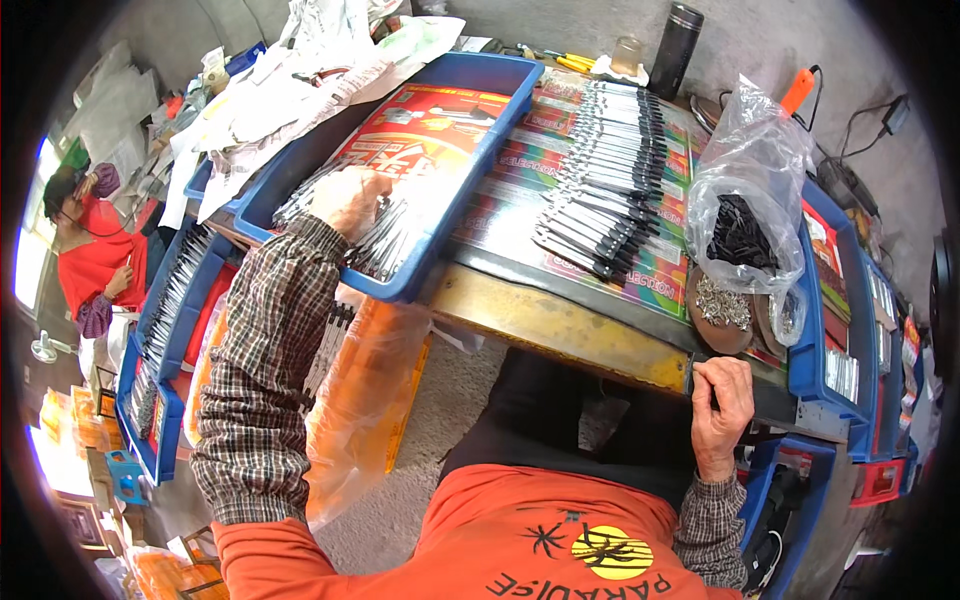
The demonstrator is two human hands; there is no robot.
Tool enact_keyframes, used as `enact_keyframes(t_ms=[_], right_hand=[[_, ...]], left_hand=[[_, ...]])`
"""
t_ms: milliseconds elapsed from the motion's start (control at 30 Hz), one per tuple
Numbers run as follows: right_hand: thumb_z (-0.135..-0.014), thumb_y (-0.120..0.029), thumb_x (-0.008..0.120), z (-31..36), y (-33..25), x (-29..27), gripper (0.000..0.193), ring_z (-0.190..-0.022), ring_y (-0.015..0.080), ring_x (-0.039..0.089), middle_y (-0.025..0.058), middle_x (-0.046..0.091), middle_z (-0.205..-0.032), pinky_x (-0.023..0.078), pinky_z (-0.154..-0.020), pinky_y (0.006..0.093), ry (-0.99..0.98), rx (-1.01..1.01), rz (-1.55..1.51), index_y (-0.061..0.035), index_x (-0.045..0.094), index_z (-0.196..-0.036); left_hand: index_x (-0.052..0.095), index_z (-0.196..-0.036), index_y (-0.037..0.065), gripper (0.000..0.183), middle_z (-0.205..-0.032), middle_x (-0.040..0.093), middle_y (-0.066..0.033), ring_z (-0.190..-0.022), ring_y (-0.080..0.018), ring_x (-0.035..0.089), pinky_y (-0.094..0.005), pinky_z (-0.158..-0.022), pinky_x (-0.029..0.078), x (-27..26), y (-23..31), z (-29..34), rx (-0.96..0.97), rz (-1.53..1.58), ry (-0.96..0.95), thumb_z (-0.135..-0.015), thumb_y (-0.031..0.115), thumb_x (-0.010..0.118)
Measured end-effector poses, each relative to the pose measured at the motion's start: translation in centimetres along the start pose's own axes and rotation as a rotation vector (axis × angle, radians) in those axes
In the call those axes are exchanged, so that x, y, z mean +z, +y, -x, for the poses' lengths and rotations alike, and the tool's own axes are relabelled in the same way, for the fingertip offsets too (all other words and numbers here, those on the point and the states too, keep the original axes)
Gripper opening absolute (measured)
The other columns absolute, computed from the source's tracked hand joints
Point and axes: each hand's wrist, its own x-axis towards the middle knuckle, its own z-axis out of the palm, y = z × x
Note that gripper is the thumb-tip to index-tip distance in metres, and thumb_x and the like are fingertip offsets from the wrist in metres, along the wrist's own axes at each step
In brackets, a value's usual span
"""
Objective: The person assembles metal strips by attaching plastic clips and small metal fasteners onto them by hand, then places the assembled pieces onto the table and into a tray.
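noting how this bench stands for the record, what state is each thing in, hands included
left hand: lowered among the white pen parts
right hand: fingers curled at the table edge
white pen parts: loose, bunched
blue tray: uncovered, partly filled
black-and-clear pens: lined up side by side
clear plastic bag: open, black parts inside
brown dish: holding small metal parts
black flask: upright
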Motion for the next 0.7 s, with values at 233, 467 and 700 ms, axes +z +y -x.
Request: enact_keyframes(t_ms=[233,467,700], right_hand=[[-0.071,0.009,0.068,0.1,-0.1,-1.5,0.019,-0.077,0.0301,0.060,0.0118,0.061,-0.082,0.049,-0.069,0.0379,-0.035,0.017,0.008,-0.0008,0.064,-0.087],[-0.071,0.005,0.070,-0.1,0.8,-4.4,0.021,-0.077,0.0278,0.060,0.0092,0.062,-0.084,0.051,-0.067,0.0366,-0.041,-0.025,0.048,-0.0026,0.064,-0.090],[-0.073,0.003,0.068,-0.7,4.0,-10.8,0.015,-0.075,0.0268,0.060,0.0090,0.061,-0.080,0.049,-0.065,0.0366,0.027,-0.048,0.286,-0.0024,0.064,-0.087]], left_hand=[[0.066,-0.087,0.010,0.016,-0.087,0.066,-0.0168,-0.088,-0.0361,0.064,-0.0458,-0.076,0.050,1.0,-0.5,-1.2,-0.046,-0.141,-0.103,-0.073,0.018,0.063],[0.058,-0.085,0.008,0.017,-0.084,0.064,-0.0177,-0.085,-0.0386,0.062,-0.0488,-0.070,0.049,1.6,-3.7,-0.5,0.012,-0.140,-0.022,-0.069,0.008,0.061],[0.050,-0.092,0.011,0.034,-0.082,0.060,-0.0124,-0.082,-0.0368,0.058,-0.0480,-0.069,0.046,4.0,-7.3,-0.5,0.010,-0.191,0.080,-0.065,-0.007,0.062]])
